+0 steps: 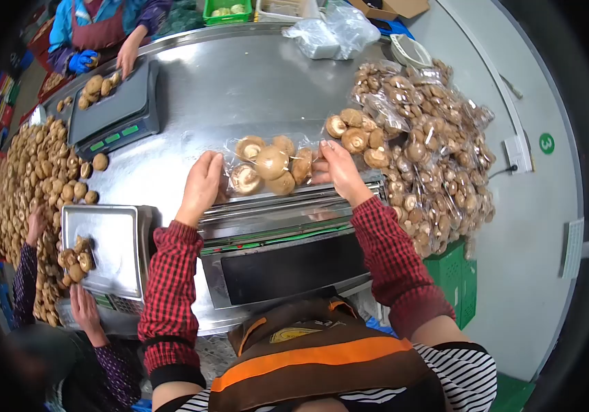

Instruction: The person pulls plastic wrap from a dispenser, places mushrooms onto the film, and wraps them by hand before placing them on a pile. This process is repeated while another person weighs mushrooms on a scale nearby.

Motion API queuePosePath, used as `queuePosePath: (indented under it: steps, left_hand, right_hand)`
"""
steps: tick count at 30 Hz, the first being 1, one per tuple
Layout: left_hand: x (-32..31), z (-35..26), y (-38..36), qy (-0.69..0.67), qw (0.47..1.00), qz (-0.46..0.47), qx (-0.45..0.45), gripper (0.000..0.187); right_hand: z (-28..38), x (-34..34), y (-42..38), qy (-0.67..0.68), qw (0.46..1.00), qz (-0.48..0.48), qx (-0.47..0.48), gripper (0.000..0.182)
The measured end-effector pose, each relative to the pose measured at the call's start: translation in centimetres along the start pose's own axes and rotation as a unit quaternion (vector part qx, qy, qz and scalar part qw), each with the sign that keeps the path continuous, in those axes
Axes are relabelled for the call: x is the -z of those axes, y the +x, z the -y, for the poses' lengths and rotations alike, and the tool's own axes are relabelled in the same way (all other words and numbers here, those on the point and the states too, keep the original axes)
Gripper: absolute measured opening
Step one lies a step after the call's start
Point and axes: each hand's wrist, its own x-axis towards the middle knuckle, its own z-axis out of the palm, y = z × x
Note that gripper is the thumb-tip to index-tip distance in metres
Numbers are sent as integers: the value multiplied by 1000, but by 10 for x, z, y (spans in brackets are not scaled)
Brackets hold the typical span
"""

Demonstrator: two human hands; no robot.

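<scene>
A clear plastic bag of mushrooms [272, 163] is stretched between my two hands, just above the far edge of a metal bag-sealing machine [277, 230]. My left hand [202, 182] is closed on the left end of the bag. At the other end, the fingers of my right hand [340, 169] pinch the plastic. Several brown-capped mushrooms show through the bag, some with pale undersides up. Another pack of mushrooms [355, 139] lies just beyond my right hand. Some of my fingertips are hidden behind the bag.
A heap of bagged mushrooms [439, 147] rises at right, loose mushrooms [30, 161] at left. Two scales [119, 103] hold small piles; co-workers' hands [128, 51] are near both. Plastic bags [336, 31] lie at the back, and a green crate [456, 278] stands below right.
</scene>
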Motion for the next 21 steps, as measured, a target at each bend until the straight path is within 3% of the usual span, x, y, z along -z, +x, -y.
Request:
queuePosePath:
  steps: [1,4,7,9,11,12,14,16,17,19,21]
  left_hand:
    - [-4,-6,-4,0,1000,12,-5,27]
    - [-3,-40,-49,-65,979,47,187,31]
    - [-3,-25,-108,91,988,42,119,38]
    - [-2,-34,-136,133,970,76,189,40]
    - [-8,-41,-155,184,963,84,175,41]
    - [-15,-39,-163,115,974,42,192,40]
    - [-27,-21,-179,1,981,-9,196,40]
    - [-41,-19,-188,-31,981,8,192,39]
    - [-46,-19,-192,-63,980,12,188,39]
    - [-53,-9,-192,-33,987,43,152,38]
    - [-58,4,-180,245,968,51,-22,36]
  right_hand:
    - [6,4,-13,6,1000,-12,3,30]
    - [7,11,-84,79,992,29,-96,29]
    - [-22,12,-155,114,978,46,-169,32]
    - [-35,8,-186,164,963,33,-213,32]
    - [-54,5,-206,5,988,-22,-154,32]
    - [-70,-1,-212,-83,989,-99,-66,32]
    - [-88,-6,-223,-110,981,-156,-26,31]
    - [-99,-10,-235,-157,950,-261,76,34]
    - [-107,-5,-245,-151,947,-276,65,34]
    - [-130,14,-263,-198,919,-336,57,35]
    - [-162,29,-277,-226,899,-370,66,36]
